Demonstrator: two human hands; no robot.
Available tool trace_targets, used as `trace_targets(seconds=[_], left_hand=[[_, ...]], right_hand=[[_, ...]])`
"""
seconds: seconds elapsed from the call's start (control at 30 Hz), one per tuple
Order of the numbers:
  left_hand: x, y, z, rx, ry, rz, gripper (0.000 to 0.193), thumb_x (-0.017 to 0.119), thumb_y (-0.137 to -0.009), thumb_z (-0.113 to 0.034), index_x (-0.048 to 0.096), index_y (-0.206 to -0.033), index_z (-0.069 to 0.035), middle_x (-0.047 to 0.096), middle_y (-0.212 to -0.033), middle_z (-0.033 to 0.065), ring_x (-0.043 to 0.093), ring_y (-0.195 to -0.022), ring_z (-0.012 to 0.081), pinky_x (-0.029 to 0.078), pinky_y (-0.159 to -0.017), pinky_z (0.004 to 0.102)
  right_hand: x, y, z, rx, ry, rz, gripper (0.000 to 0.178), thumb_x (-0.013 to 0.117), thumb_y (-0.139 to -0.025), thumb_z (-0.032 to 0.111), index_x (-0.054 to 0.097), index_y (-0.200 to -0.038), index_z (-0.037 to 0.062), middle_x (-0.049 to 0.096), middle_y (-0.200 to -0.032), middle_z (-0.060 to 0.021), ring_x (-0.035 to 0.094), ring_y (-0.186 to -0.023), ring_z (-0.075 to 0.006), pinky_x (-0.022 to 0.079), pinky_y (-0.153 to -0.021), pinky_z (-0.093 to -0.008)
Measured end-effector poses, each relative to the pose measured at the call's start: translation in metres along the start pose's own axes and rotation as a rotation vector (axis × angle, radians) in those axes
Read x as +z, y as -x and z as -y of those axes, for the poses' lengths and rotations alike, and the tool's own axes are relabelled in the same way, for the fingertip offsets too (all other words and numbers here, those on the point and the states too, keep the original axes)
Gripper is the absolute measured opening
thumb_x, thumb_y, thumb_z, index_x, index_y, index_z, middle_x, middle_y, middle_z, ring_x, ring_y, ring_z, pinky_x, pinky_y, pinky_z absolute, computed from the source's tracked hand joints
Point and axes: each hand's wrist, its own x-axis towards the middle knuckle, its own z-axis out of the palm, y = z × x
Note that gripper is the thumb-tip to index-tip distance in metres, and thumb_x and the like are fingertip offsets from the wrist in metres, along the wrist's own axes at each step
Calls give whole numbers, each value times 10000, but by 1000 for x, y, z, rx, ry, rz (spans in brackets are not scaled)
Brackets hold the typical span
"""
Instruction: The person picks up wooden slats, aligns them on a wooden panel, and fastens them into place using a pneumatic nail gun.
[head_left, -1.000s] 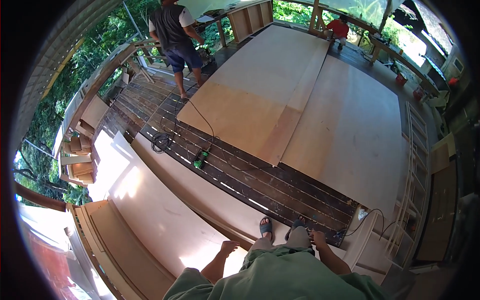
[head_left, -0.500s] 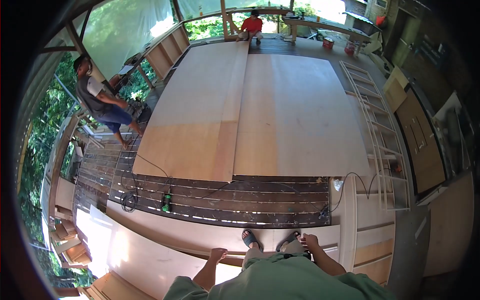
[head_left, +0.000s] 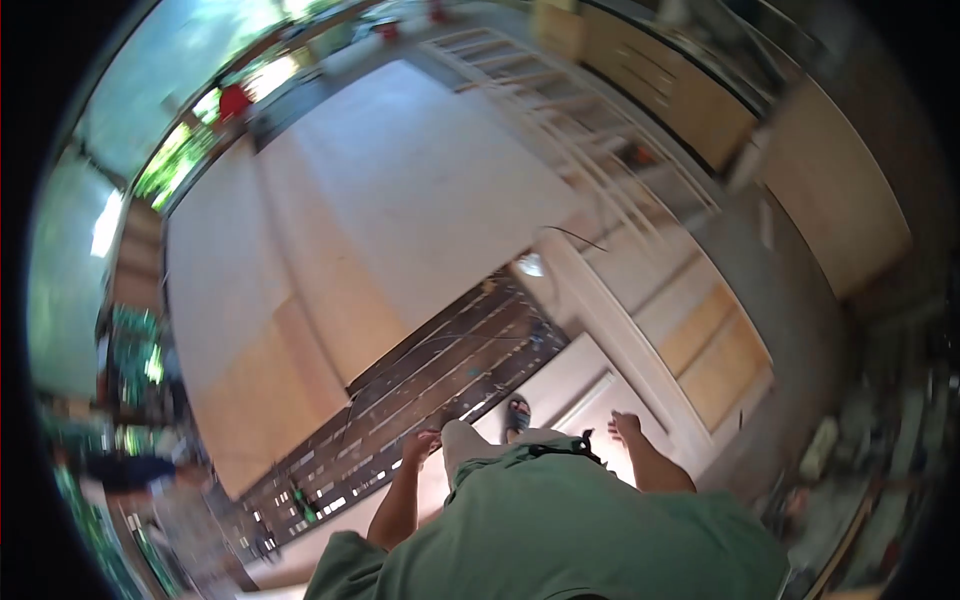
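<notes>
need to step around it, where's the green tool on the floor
In the head view the green tool lies low on the left, on the dark slatted floor, left of the left hand.

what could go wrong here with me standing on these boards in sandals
1. The dark slatted floor section beside the pale plywood sheets seems to have gaps; a sandalled foot might catch or slip there.
2. A thin cable runs across those slats and could trip you.
3. Both the left hand and the right hand look empty and grip nothing, so a stumble would have no handhold.
</notes>
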Motion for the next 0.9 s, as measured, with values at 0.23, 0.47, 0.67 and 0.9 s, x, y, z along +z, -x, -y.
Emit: trace_targets(seconds=[0.23, 0.47, 0.67, 0.9], left_hand=[[70, -53, -54, -126, -348, 275, 183, 626, -833, -174, 626, -988, -76, 666, -934, 51, 627, -853, 150, 481, -795, 318], [94, -124, -81, -216, -606, 297, 153, 649, -805, -180, 626, -934, -100, 656, -860, 16, 609, -758, 118, 485, -681, 277], [196, -198, -171, -158, -750, 359, 114, 629, -821, -195, 620, -880, -98, 632, -832, 6, 572, -695, 92, 465, -634, 238], [394, -243, -289, 156, -713, 567, 126, 656, -811, -178, 657, -875, -70, 639, -783, 26, 574, -656, 96, 451, -587, 226]], right_hand=[[-47, 17, -10, 89, -265, -104, 322, 553, -865, 373, 552, -944, 60, 632, -846, -54, 604, -718, -180, 487, -671, -389], [-38, 25, -36, 100, -429, -105, 292, 603, -824, 305, 579, -903, 25, 629, -806, -94, 625, -676, -190, 499, -529, -322], [-99, 30, -54, 325, -641, -291, 317, 561, -853, 340, 544, -960, 42, 644, -905, -94, 626, -783, -204, 500, -587, -379], [-188, 28, -19, 152, -954, -423, 342, 556, -875, 351, 543, -1016, 40, 630, -1000, -111, 623, -866, -240, 489, -734, -397]])
